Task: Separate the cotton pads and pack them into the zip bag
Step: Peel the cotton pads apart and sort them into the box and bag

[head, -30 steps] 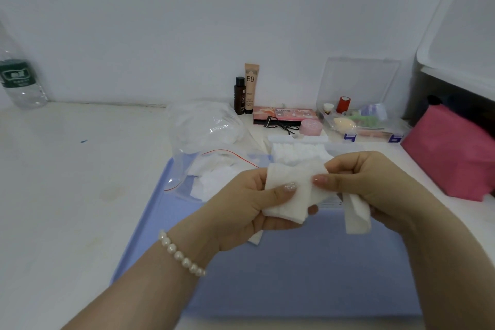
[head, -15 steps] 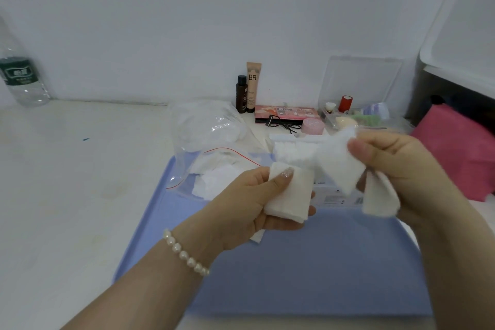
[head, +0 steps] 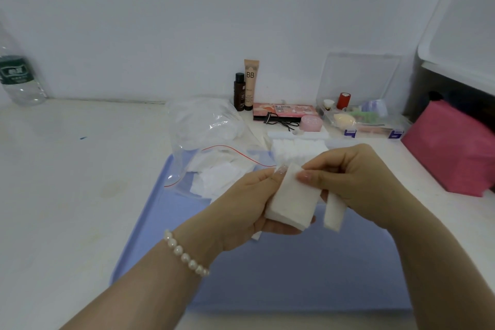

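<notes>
Head view shows the left hand (head: 249, 203) gripping a small stack of cotton pads (head: 293, 202) above the blue tray (head: 294, 276), thumb on top and fingers curled beneath. The right hand (head: 356, 182) pinches the stack's top corner between thumb and forefinger, while its lower fingers clamp a separated pad (head: 334, 211) that hangs down just beside the stack. At the tray's far-left corner lies the zip bag (head: 211, 158), its red-lined mouth open, with several loose pads already inside. Beyond the tray's far edge, a further row of unseparated pads (head: 297, 149) waits on the bench (head: 80, 169). The job looks partly done: some pads are packed, and plenty remain to peel and bag.
</notes>
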Action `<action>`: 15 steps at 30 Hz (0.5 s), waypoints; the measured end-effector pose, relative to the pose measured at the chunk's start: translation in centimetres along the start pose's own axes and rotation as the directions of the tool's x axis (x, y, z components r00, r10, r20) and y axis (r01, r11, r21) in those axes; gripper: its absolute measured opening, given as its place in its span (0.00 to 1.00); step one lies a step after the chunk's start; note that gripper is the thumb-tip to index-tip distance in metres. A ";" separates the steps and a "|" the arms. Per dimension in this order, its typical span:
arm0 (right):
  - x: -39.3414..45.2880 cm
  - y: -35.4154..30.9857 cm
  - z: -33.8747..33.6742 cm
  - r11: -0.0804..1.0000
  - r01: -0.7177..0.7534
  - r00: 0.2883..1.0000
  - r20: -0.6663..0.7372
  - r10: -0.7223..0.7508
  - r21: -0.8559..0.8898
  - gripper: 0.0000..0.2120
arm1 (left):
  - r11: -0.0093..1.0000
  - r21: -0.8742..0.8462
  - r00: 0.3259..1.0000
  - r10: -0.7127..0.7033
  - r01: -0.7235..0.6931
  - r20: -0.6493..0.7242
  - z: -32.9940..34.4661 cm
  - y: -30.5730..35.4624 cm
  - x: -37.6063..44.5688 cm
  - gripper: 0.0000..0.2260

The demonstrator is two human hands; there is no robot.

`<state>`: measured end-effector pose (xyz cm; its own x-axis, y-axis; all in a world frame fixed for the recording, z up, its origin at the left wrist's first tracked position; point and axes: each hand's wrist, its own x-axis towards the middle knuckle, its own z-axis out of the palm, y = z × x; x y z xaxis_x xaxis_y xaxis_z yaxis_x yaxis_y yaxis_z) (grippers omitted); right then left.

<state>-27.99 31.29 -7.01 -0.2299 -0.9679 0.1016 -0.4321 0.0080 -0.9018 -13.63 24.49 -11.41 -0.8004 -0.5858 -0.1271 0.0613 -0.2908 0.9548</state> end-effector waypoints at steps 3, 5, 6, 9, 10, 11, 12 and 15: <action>0.0 0.1 0.1 0.999 0.017 1.000 0.022 -0.016 -0.046 0.05 | 1.000 -0.007 1.000 -0.021 0.021 0.014 0.0 0.0 0.1 0.17; 0.0 0.2 0.2 0.996 0.033 0.999 0.034 -0.030 -0.082 0.05 | 1.000 -0.002 1.000 -0.016 0.016 0.026 0.0 -0.1 0.0 0.19; 0.0 0.2 0.2 0.995 0.042 0.999 0.032 -0.039 -0.091 0.05 | 1.000 0.014 0.999 -0.005 0.004 0.036 0.0 -0.1 0.0 0.19; 0.1 0.5 0.2 0.989 0.081 0.996 0.032 -0.077 -0.124 0.06 | 0.994 0.096 0.996 0.038 -0.045 0.078 -0.1 -0.3 0.0 0.17; 0.1 0.5 0.2 0.986 0.095 0.995 0.035 -0.092 -0.135 0.07 | 0.993 0.104 0.995 0.043 -0.052 0.087 -0.1 -0.3 0.0 0.15; 0.1 0.4 0.3 0.987 0.104 0.994 0.029 -0.101 -0.123 0.05 | 0.994 0.097 0.995 0.046 -0.055 0.093 -0.1 -0.4 0.0 0.14; 0.0 0.3 0.3 0.991 0.109 0.994 0.006 -0.109 -0.082 0.03 | 0.995 0.085 0.994 0.053 -0.061 0.093 -0.2 -0.4 0.0 0.13; 0.1 0.4 -0.3 0.986 0.098 0.989 -0.121 -0.081 0.138 0.12 | 0.996 0.046 0.995 0.079 -0.082 0.061 -0.2 -0.3 0.1 0.14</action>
<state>-28.48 31.24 -7.27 -0.2981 -0.9277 0.2248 -0.3280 -0.1216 -0.9368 -13.63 24.36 -11.78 -0.8281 -0.5595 -0.0348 0.0991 -0.2072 0.9733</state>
